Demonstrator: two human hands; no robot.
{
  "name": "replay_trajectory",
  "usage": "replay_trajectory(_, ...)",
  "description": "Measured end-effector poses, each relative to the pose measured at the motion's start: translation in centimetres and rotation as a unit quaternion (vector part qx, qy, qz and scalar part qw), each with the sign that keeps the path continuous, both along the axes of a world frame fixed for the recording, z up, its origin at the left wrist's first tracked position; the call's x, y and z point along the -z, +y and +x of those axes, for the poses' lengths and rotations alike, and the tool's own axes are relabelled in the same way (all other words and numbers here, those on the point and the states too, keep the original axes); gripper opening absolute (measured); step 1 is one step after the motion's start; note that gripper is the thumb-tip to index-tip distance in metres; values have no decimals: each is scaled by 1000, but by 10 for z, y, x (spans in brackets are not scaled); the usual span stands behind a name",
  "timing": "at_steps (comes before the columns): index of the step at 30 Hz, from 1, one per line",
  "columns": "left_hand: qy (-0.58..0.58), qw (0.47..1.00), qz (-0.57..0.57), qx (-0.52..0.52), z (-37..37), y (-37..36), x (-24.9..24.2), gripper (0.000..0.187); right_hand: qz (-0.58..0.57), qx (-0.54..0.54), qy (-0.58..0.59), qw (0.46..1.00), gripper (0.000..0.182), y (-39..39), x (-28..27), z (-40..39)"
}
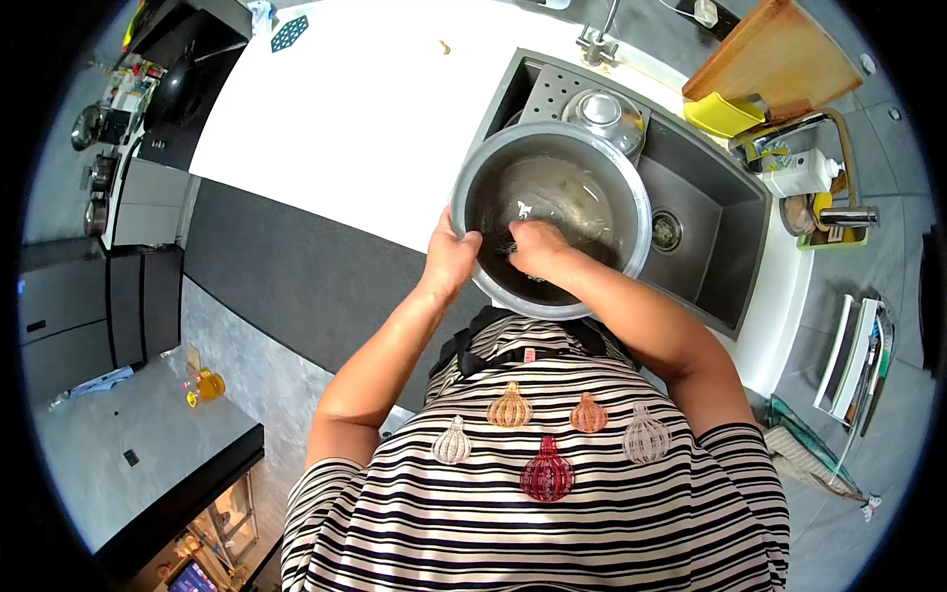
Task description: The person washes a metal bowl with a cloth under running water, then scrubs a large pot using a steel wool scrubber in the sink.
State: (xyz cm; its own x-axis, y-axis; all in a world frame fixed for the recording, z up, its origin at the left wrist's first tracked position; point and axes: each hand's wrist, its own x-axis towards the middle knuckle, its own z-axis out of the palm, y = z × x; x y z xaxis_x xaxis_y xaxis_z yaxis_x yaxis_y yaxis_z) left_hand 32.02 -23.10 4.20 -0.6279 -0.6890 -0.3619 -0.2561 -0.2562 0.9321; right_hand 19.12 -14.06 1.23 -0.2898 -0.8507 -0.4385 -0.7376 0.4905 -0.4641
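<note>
A large grey metal basin with water in it stands across the left part of the sink and the counter edge. My left hand is closed on the basin's left rim, thumb over the inside and fingers outside. Inside the basin, my right hand reaches down to the lower left of the bowl with its fingers curled. What those fingers hold, if anything, is hidden. Light glints off the wet inner surface. Just behind the basin sits a glass lid with a metal knob.
The dark sink has its drain to the right of the basin. A faucet stands behind. Along the right edge are a wooden cutting board, a yellow scoop-like piece and a white bottle. White counter extends left.
</note>
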Motion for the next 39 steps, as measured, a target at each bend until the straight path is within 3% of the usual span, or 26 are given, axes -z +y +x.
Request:
replay_trajectory(5,-29,987,-156,30,-4,1,13,49,-148,140,-79,976,22,-29,2,5)
replay_trajectory(7,-46,985,-159,42,-3,-2,5,49,-221,223,-98,944,23,-40,17,-10)
replay_trajectory(9,-75,984,-154,49,-3,-3,3,48,-322,373,-94,865,27,-49,39,-33)
replay_trajectory(11,-86,981,-166,55,-3,-4,1,48,-329,528,-201,757,31,-53,84,-60)
replay_trajectory(13,-98,977,-178,62,-3,-4,2,48,-300,516,-178,782,26,-44,62,-49)
replay_trajectory(15,-116,971,-201,62,-3,-5,4,48,-251,451,-144,845,29,-40,47,-24)
replay_trajectory(17,-111,970,-205,63,-4,-4,4,48,-183,286,-102,935,31,-39,33,0)
replay_trajectory(19,-107,970,-210,62,-3,-5,4,48,-206,312,-108,921,31,-45,41,-6)
replay_trajectory(21,-110,975,-178,71,-3,-7,4,48,-266,405,-100,869,31,-53,52,-36)
replay_trajectory(22,-111,975,-178,70,-2,-7,2,48,-268,512,-139,804,32,-52,45,-45)
replay_trajectory(23,-110,975,-179,69,-3,-6,0,49,-321,563,-284,706,32,-50,57,-55)
replay_trajectory(25,-108,975,-179,71,-4,-6,2,50,-266,531,-165,788,39,-42,62,-56)
replay_trajectory(27,-74,979,-179,58,-2,-6,10,47,-108,392,-53,912,49,-26,38,-45)
replay_trajectory(29,-78,979,-181,62,-3,-5,5,47,-30,220,9,975,70,-17,1,-27)
replay_trajectory(32,-90,978,-177,63,-2,-5,0,48,47,109,35,992,77,-3,-27,-1)
replay_trajectory(36,-87,978,-178,61,-6,-2,-11,47,78,87,42,992,56,0,1,-9)
replay_trajectory(38,-79,977,-190,60,-6,-2,-8,47,-59,120,-68,989,41,-4,2,-16)
replay_trajectory(39,-74,976,-199,56,-5,-2,-6,47,-44,195,-202,959,37,-12,-3,-15)
